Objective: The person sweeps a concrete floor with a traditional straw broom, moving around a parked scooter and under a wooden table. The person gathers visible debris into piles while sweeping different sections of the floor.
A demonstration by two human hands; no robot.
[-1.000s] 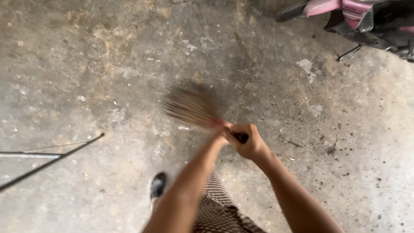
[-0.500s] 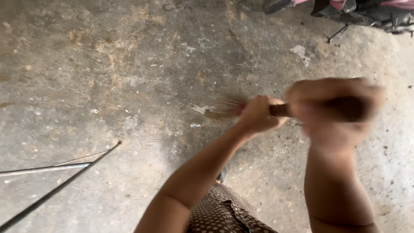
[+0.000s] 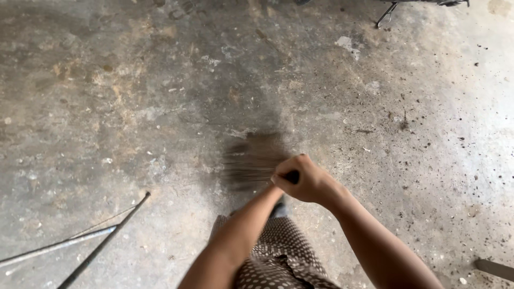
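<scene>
— What's in the person's grip there?

— A short broom (image 3: pixel 251 160), a bundle of thin brown bristles. The right hand (image 3: pixel 306 179) is closed around its dark handle, knuckles up. The left hand (image 3: pixel 276 181) is tucked right behind the right; the forearm leads up to it, but I cannot tell whether it is closed on the handle or just resting against the other hand.

— Where's the broom head?

— Just in front of the hands, low over the concrete floor (image 3: pixel 134 96), fanned out to the left. It's blurred, so it's in mid-swing. I can't say whether the tips are touching the floor.

— How would you sweep this well?

— My view: keep the bristles flat and low, with short strokes. There's a lot of fine dark grit (image 3: pixel 428 139) scattered to the right, and a hard flick would only scatter it. Better to draw it one way into a single heap.

— Anything in the way?

— Two thin rods (image 3: pixel 101 241) lie crossed on the floor at the lower left, well apart from the broom. A metal stand leg (image 3: pixel 386 13) shows at the top edge, and a flat dark piece (image 3: pixel 495 267) at the lower right. A shoe (image 3: pixel 278 206) shows under the arms, above a dotted skirt (image 3: pixel 278 257). I'd mind the rods.
</scene>
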